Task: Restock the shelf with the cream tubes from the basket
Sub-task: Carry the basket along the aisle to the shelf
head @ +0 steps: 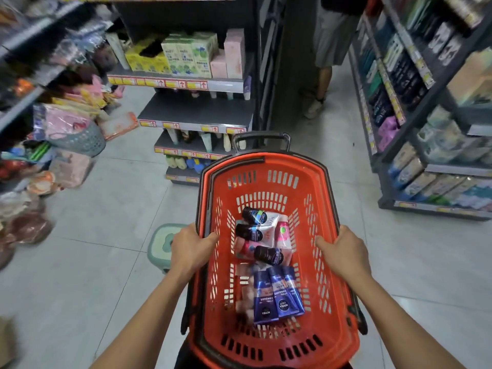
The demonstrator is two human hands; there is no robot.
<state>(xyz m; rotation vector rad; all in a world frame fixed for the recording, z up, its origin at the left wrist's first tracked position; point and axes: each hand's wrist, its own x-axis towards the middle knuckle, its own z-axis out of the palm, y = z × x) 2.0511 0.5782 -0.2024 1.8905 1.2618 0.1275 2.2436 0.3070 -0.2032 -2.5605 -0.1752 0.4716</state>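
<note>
Red slotted plastic shopping basket [271, 182] sat low and centred, long axis running from 6 o'clock toward 12 o'clock, with a dark pull handle [260, 141] standing up at its far end. Both forearms reached forward from the bottom edge, converging slightly on the basket.

Left hand [190, 247] gripped the basket's left rim at about 9 o'clock, palm down, fingers curled over the edge into the basket. Right hand [343, 251] gripped the right rim at about 3 o'clock in a mirrored pose, fingers wrapped over the rim, knuckles up.

Cream tubes all lay on the basket floor. Three blue tubes with white lettering [278, 296] lay side by side toward 6 o'clock, touching. Toward 12 o'clock lay a loose pile of white and pink tubes with dark caps [262, 235], overlapping one another. A blurred pale item lay just left of the blue tubes; could not identify it.

Grey metal store shelf with yellow price tags [195, 119] stood at 12 o'clock beyond the basket, several tiers partly stocked with green and pink cartons and small tubes. A pale green plastic step stool [163, 245] stood on the grey tiled floor [106, 214] just left of the left hand. A second person's legs [323, 83] stood at 1 o'clock in the aisle.
</note>
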